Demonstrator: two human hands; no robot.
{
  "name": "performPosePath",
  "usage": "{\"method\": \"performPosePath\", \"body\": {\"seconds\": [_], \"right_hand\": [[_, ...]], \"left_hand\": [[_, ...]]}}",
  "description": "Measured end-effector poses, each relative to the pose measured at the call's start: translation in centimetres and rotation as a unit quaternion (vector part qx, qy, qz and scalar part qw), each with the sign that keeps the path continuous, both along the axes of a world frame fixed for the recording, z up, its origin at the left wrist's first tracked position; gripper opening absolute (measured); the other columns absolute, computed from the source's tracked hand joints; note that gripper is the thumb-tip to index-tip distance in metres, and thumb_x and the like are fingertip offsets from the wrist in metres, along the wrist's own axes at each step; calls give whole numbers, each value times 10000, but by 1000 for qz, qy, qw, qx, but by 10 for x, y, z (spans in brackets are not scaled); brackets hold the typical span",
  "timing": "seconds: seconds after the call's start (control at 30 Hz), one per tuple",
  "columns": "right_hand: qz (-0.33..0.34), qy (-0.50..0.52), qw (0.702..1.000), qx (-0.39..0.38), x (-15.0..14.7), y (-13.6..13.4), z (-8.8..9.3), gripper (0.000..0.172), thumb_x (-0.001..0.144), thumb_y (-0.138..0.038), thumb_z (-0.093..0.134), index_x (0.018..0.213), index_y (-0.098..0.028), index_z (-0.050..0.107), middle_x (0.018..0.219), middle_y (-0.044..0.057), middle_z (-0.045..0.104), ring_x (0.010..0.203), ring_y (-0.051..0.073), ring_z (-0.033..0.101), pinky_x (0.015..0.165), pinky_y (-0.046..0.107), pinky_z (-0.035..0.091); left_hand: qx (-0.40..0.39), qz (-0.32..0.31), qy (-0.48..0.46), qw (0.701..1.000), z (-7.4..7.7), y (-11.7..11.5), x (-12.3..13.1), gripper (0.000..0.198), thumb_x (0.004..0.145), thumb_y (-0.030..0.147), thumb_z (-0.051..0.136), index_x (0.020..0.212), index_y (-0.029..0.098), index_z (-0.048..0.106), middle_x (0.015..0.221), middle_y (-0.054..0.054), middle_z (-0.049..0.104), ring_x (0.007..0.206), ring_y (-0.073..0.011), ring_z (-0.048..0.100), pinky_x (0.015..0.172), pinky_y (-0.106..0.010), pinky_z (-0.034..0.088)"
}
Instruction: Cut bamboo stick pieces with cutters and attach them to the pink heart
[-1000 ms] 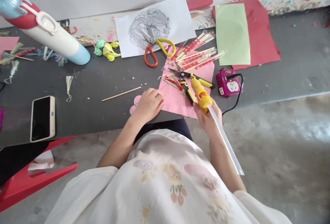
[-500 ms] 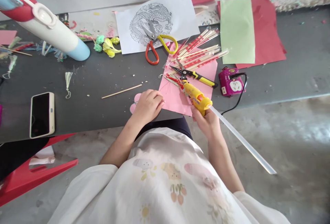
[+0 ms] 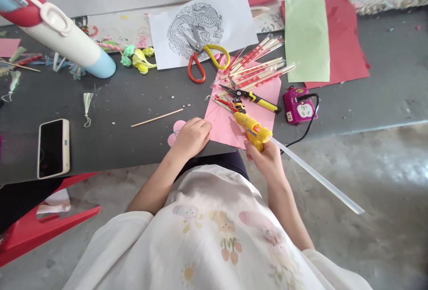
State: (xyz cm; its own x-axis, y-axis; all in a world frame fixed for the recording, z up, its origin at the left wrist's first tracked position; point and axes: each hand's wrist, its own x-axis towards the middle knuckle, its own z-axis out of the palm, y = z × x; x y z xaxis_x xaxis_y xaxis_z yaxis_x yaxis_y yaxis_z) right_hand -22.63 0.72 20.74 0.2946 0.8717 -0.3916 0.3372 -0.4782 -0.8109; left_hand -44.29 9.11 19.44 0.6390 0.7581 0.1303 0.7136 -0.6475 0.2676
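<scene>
My right hand (image 3: pixel 267 156) is wrapped round the handle of a yellow hot glue gun (image 3: pixel 252 129), low at the table's front edge. A long clear glue stick (image 3: pixel 317 176) juts from its back over the floor; its nozzle points away from me, toward the pliers. My left hand (image 3: pixel 194 136) rests at the table edge, fingers curled together over a pink paper cutout (image 3: pixel 175 132) with rounded lobes. Most of that cutout is hidden under the hand. Beside my left fingertips lies a larger pink sheet (image 3: pixel 224 132). Black-and-yellow pliers (image 3: pixel 256 99) lie on this sheet.
Wrapped sticks (image 3: pixel 257 71), scissors (image 3: pixel 197 54) and a dragon drawing (image 3: pixel 163 36) lie behind. A purple power socket (image 3: pixel 300 107) with a black cord is at right, near green paper (image 3: pixel 306 40). A phone (image 3: pixel 53 147), bottle (image 3: pixel 73 40) and thin stick (image 3: pixel 157 117) are left.
The glue gun has shifted slightly left and turned a little in my right hand's grip, and the glue stick's free end has swung up and right. My left hand stays nearly still.
</scene>
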Motion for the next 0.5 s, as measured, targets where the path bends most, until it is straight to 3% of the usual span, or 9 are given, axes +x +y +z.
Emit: {"method": "performPosePath", "body": {"seconds": [0.27,0.5], "right_hand": [[0,10,1000,6,0,-2,-1,323,794,-481,596,726,-165,610,546,-14,514,460,102,446,458,250,368],[2,7,1000,6,2,-3,-6,307,808,-466,594,777,-161,627,565,-11,530,465,108,461,458,249,376]], "left_hand": [[7,-41,80,996,12,13,6,198,911,136,506,768,159,641,785,-73,654,816,-218,580,748,-334,465],[34,-69,109,991,8,27,10,169,879,90,525,802,130,670,790,-96,635,827,-234,563,748,-357,465]]}}
